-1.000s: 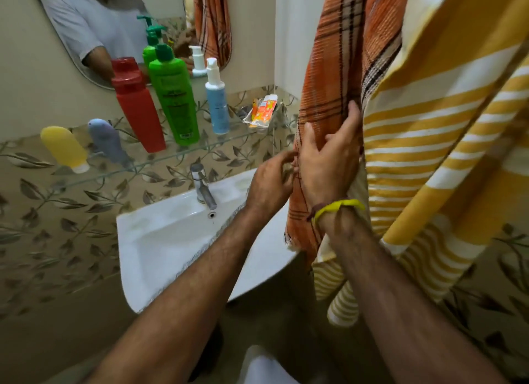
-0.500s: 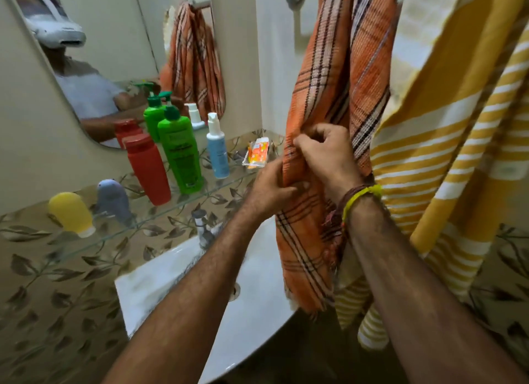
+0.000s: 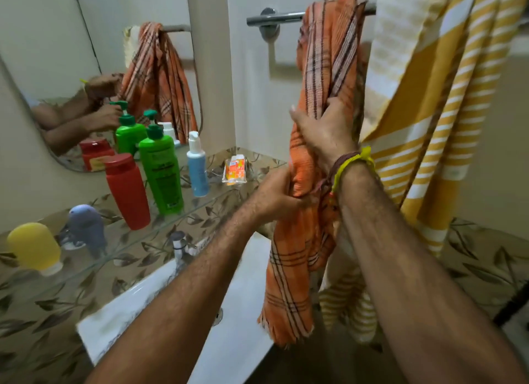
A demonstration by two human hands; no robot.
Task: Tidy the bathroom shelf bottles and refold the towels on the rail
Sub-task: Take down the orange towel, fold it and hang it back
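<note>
An orange plaid towel (image 3: 326,54) hangs bunched over the metal rail (image 3: 274,18). My right hand (image 3: 323,131) grips it at mid-height, and my left hand (image 3: 274,196) clutches the same towel just below. A yellow-and-white striped towel (image 3: 429,97) hangs on the rail to the right. On the glass shelf (image 3: 206,209) stand a red bottle (image 3: 127,191), a green pump bottle (image 3: 161,168) and a blue-white bottle (image 3: 197,166). A yellow bottle (image 3: 34,247) and a grey-blue bottle (image 3: 87,229) sit at the shelf's left end.
A white sink (image 3: 234,320) with a tap (image 3: 180,244) lies under the shelf. An orange packet (image 3: 235,170) rests at the shelf's right end. A mirror (image 3: 94,68) on the left wall reflects the bottles and towel.
The view has tilted up, revealing the rail. My right hand has slid higher up the orange towel, and my left hand has closed on the towel below it.
</note>
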